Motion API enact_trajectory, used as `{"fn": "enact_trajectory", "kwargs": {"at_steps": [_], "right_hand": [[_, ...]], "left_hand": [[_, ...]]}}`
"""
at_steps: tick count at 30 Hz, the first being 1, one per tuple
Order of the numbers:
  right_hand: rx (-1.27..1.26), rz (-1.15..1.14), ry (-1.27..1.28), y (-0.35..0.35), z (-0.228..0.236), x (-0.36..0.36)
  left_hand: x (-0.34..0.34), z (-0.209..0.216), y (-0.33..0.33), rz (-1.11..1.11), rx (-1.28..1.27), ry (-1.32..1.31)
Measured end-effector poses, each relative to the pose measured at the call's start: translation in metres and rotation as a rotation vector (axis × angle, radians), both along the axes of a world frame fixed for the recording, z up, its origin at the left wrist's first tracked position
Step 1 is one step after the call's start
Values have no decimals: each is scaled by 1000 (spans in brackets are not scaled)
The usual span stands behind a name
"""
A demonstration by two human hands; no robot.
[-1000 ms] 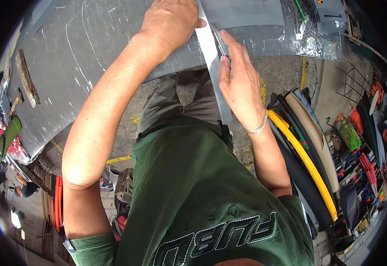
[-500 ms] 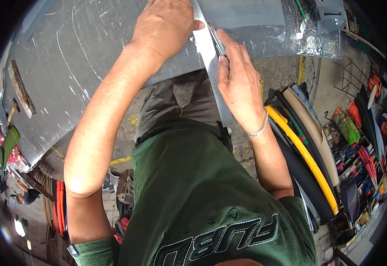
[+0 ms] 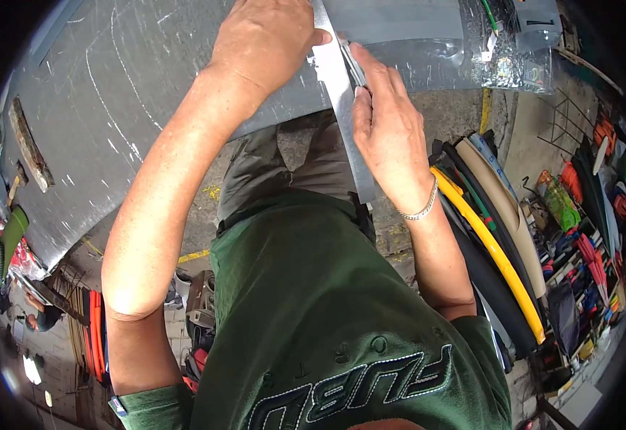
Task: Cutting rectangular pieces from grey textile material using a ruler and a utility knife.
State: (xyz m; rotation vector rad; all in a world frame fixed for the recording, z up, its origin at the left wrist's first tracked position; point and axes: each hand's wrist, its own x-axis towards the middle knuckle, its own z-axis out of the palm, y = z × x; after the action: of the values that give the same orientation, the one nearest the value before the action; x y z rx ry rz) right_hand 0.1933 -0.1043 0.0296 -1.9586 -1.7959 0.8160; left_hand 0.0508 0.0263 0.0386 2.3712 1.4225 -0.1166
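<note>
A long metal ruler runs from the top of the view over the table's near edge toward my waist. My left hand presses down at its far part, its thumb lying on the metal. The other fingertips are cut off or hidden. Along the ruler's right side, my right hand is closed round a slim silvery utility knife, mostly covered by the fingers; its tip cannot be made out. Beneath lies a dark grey, scratched table surface, with a translucent sheet to the right of the ruler.
On the table's left lie a worn wooden strip and a hammer. A clear plastic packet and a green pencil-like stick are at the far right. Rolled material, one roll yellow, stands right of me.
Both hands and the ruler stay almost in place. My right hand's fingers have shifted very slightly, and the table has slid a little leftward in view.
</note>
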Motion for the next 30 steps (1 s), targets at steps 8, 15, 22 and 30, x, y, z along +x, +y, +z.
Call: {"fn": "enact_trajectory", "kwargs": {"at_steps": [8,15,22,30], "right_hand": [[-19,27,-12,5,7,-1],[-159,-20,-16,8,15,-5],[-60,32,-50,6,8,-1],[-130,45,-49,16,25,-3]], "left_hand": [[-6,-11,-2,-32,73,-84],[-21,-41,-2,-89,214,-166],[-18,-43,-1,-114,245,-232],[-23,-43,1,-153,203,-174]]}}
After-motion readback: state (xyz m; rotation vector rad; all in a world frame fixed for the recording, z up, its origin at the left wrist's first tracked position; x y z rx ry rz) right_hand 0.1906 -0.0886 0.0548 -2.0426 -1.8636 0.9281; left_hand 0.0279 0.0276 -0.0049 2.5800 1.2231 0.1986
